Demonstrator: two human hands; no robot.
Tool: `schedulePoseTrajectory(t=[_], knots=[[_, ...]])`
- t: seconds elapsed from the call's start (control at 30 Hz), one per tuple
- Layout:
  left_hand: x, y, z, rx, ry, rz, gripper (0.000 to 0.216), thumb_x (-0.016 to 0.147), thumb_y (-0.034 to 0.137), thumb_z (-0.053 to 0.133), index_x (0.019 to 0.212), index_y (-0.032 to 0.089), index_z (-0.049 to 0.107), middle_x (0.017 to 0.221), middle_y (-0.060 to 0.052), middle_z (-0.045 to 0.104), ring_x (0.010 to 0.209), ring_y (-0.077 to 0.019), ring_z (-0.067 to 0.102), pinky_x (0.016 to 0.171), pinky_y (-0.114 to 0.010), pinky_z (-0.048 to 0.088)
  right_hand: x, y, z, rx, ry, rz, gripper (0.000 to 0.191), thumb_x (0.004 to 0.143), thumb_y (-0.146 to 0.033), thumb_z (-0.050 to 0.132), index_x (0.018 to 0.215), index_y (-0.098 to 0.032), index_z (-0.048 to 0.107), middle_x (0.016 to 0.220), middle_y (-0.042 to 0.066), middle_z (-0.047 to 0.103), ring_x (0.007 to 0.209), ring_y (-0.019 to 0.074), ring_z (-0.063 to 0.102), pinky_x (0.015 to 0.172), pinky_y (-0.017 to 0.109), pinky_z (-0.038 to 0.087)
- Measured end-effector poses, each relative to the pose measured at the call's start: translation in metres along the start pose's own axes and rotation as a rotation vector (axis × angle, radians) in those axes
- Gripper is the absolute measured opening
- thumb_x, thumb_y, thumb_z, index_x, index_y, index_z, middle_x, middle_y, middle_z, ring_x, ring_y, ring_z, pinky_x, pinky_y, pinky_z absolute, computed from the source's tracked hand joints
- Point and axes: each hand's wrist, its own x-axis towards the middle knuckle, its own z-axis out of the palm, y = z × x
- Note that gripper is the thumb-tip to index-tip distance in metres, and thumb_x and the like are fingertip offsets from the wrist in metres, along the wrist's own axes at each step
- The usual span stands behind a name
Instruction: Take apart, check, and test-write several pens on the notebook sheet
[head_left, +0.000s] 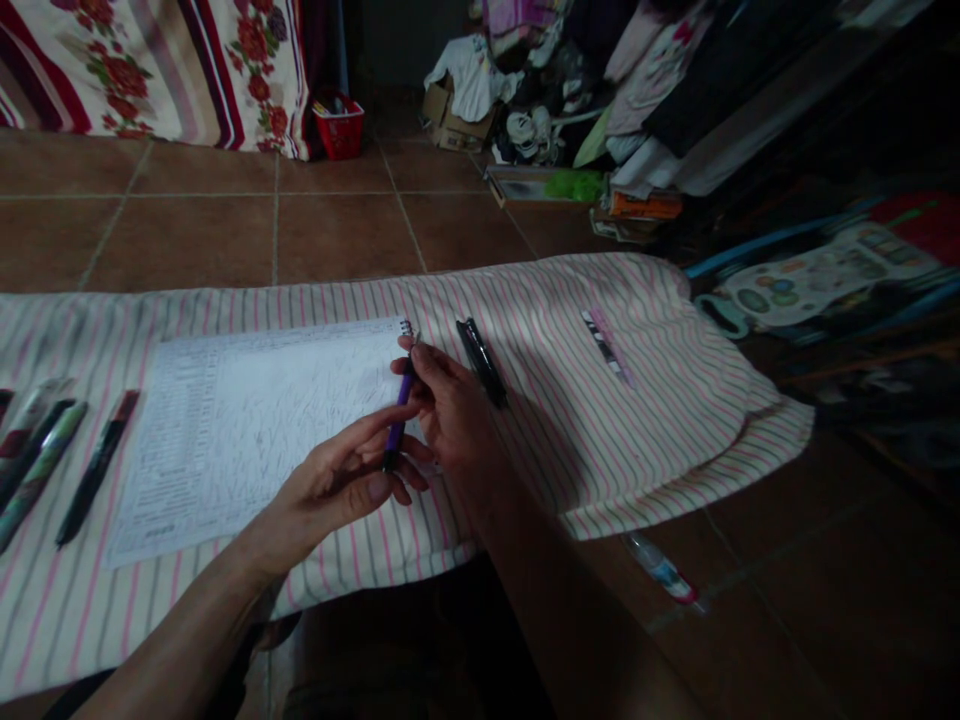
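A purple pen [400, 410] with black ends is held slantwise over the right edge of a notebook page [292, 420]. My right hand [454, 405] pinches the pen's upper end between thumb and fingers. Around the lower half, my left hand [345, 475] has a loose hold, its fingers behind the pen and the thumb by the bottom tip. The page is covered in fine marks, with printed-looking lines down its left side; a bit of black spiral binding [406, 328] shows at the top right corner. Just right of my right hand lie black pens [482, 362].
A striped cloth [540, 300] covers the low table. Several pens and markers [34, 455] lie at left, a dark pen [97, 468] beside them. A pink-edged strip [609, 347] lies at right. On the tiled floor are a bottle [660, 568], a red basket [339, 127] and piled clothes.
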Motion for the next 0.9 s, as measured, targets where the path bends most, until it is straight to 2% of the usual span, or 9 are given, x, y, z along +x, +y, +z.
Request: schedulePoseTrajectory(t=[0.17, 0.27, 0.4, 0.53, 0.67, 0.73, 0.83, 0.9], knots=[[0.0, -0.001, 0.001, 0.007, 0.038, -0.018, 0.045, 0.089, 0.032, 0.053, 0.132, 0.022, 0.048, 0.111, -0.013, 0.064, 0.09, -0.0216, 0.061, 0.077, -0.033, 0.046, -0.005, 0.003, 0.003, -0.183, 0.043, -0.109, 0.028, 0.077, -0.038, 0.064, 0.095, -0.022, 0.05, 0.07, -0.003, 0.068, 0.048, 0.0063, 0.045, 0.048, 0.021, 0.034], [0.001, -0.001, 0.002, -0.009, 0.061, 0.011, 0.042, 0.089, 0.032, 0.051, 0.129, 0.02, 0.051, 0.106, -0.012, 0.065, 0.087, -0.0207, 0.061, 0.075, -0.032, 0.046, -0.007, 0.002, 0.006, -0.299, 0.028, -0.197, 0.022, 0.082, -0.036, 0.058, 0.095, -0.023, 0.044, 0.068, -0.003, 0.067, 0.051, 0.0081, 0.051, 0.049, 0.021, 0.036], [0.002, 0.002, 0.004, -0.048, 0.098, 0.055, 0.038, 0.09, 0.033, 0.05, 0.123, 0.016, 0.056, 0.101, -0.013, 0.066, 0.086, -0.0218, 0.061, 0.074, -0.033, 0.046, -0.005, 0.0, 0.005, -0.451, -0.1, -0.326, 0.014, 0.088, -0.036, 0.049, 0.091, -0.022, 0.053, 0.078, -0.001, 0.068, 0.06, 0.0092, 0.055, 0.054, 0.021, 0.042], [0.0, 0.006, 0.002, -0.04, 0.118, 0.133, 0.039, 0.088, 0.033, 0.05, 0.121, 0.014, 0.057, 0.096, -0.012, 0.066, 0.086, -0.0225, 0.06, 0.074, -0.034, 0.046, 0.003, 0.004, 0.002, -0.572, -0.27, -0.454, 0.024, 0.092, -0.032, 0.04, 0.105, -0.024, 0.058, 0.093, 0.002, 0.069, 0.071, 0.0114, 0.059, 0.066, 0.025, 0.048], [-0.006, 0.008, -0.002, 0.227, 0.155, 0.158, 0.043, 0.085, 0.031, 0.055, 0.126, 0.019, 0.053, 0.095, -0.009, 0.065, 0.087, -0.0223, 0.059, 0.076, -0.035, 0.046, 0.009, 0.015, 0.004, -0.635, -0.398, -0.476, 0.033, 0.085, -0.034, 0.053, 0.118, -0.028, 0.054, 0.109, 0.003, 0.066, 0.083, 0.0143, 0.063, 0.074, 0.028, 0.052], [-0.009, 0.008, -0.001, 0.35, 0.21, 0.192, 0.052, 0.085, 0.03, 0.055, 0.135, 0.022, 0.044, 0.095, -0.007, 0.064, 0.086, -0.0215, 0.059, 0.075, -0.035, 0.047, 0.012, 0.017, 0.009, -0.685, -0.345, -0.526, 0.037, 0.08, -0.034, 0.06, 0.116, -0.028, 0.056, 0.109, 0.003, 0.066, 0.086, 0.0155, 0.063, 0.079, 0.03, 0.051], [-0.008, 0.007, -0.001, 0.429, 0.289, 0.301, 0.056, 0.09, 0.033, 0.045, 0.143, 0.025, 0.028, 0.087, -0.003, 0.063, 0.079, -0.0183, 0.06, 0.072, -0.034, 0.05, 0.018, 0.016, 0.016, -0.706, -0.147, -0.583, 0.033, 0.079, -0.038, 0.061, 0.109, -0.024, 0.059, 0.098, 0.003, 0.067, 0.081, 0.0152, 0.062, 0.077, 0.03, 0.051], [-0.003, 0.005, -0.003, 0.574, 0.513, 0.351, 0.048, 0.093, 0.029, 0.038, 0.14, 0.023, 0.032, 0.086, -0.003, 0.063, 0.073, -0.0155, 0.059, 0.068, -0.032, 0.051, 0.023, 0.013, 0.019, -0.643, -0.003, -0.583, 0.031, 0.083, -0.043, 0.055, 0.104, -0.022, 0.06, 0.088, 0.003, 0.068, 0.075, 0.0138, 0.061, 0.072, 0.028, 0.05]])
